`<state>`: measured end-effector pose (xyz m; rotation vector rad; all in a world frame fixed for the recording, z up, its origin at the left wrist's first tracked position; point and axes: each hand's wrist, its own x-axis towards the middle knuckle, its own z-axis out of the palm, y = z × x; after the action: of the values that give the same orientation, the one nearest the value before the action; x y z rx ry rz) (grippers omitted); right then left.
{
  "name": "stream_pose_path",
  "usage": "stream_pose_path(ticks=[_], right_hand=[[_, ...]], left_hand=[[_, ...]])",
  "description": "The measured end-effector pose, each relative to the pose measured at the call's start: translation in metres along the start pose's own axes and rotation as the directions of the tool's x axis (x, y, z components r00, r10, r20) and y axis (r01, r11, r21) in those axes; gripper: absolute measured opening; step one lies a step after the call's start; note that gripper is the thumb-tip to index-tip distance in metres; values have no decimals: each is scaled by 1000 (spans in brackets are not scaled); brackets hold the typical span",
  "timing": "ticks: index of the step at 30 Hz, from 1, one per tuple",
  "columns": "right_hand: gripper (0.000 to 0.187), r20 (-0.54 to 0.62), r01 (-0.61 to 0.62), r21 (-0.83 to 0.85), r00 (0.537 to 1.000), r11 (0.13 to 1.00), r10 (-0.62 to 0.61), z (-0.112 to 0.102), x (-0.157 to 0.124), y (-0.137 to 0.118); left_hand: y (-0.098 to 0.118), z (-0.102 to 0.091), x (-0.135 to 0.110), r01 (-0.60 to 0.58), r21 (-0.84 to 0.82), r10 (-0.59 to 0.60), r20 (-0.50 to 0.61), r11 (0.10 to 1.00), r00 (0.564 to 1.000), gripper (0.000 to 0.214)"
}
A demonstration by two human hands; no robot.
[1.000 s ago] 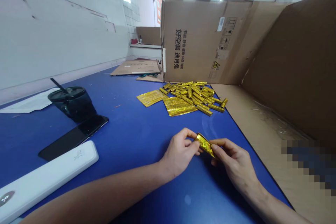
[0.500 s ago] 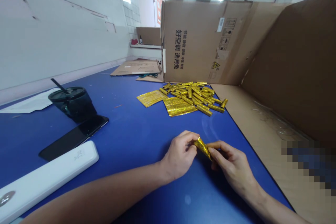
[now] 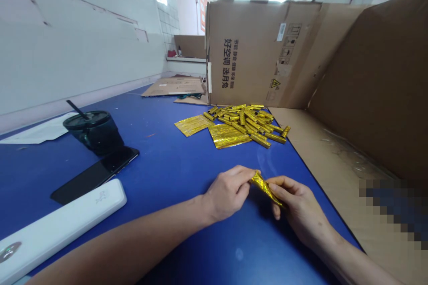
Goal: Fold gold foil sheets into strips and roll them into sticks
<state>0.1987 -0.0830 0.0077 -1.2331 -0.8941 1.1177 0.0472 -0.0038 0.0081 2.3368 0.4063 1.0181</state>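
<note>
A narrow rolled strip of gold foil (image 3: 266, 188) is pinched between both my hands just above the blue table (image 3: 174, 164). My left hand (image 3: 229, 192) grips its upper left end with closed fingertips. My right hand (image 3: 297, 207) holds the lower right end, fingers curled round it. Farther back lies a pile of several rolled gold foil pieces (image 3: 249, 120), with two flat gold foil sheets (image 3: 214, 130) beside it on the left.
A dark lidded cup with a straw (image 3: 92, 131), a black phone (image 3: 96, 171) and a long white case (image 3: 60, 227) sit at the left. A large open cardboard box (image 3: 267, 53) stands behind the pile, its flap (image 3: 334, 156) lying along the right edge.
The foil piece in my hands has been rolled tighter, from a flatter fold to a thin twisted strip. Both hands stayed in nearly the same spot.
</note>
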Motion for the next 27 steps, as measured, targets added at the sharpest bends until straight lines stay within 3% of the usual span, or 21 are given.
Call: stream_pose_path(ticks=[8, 16, 22, 27], right_hand=[[16, -23, -73, 132, 997, 989, 76, 2, 1, -4], [15, 45, -152, 201, 988, 968, 146, 1, 2, -5], [19, -13, -57, 93, 998, 994, 59, 0, 2, -2], [19, -19, 97, -92, 995, 991, -100, -1, -1, -1]], left_hand=[[-1, -4, 3, -80, -43, 81, 17, 996, 997, 35], [-1, 3, 0, 163, -242, -164, 19, 956, 986, 19], [1, 6, -1, 257, -337, -246, 76, 906, 966, 19], [3, 9, -1, 273, -339, -296, -19, 900, 955, 17]])
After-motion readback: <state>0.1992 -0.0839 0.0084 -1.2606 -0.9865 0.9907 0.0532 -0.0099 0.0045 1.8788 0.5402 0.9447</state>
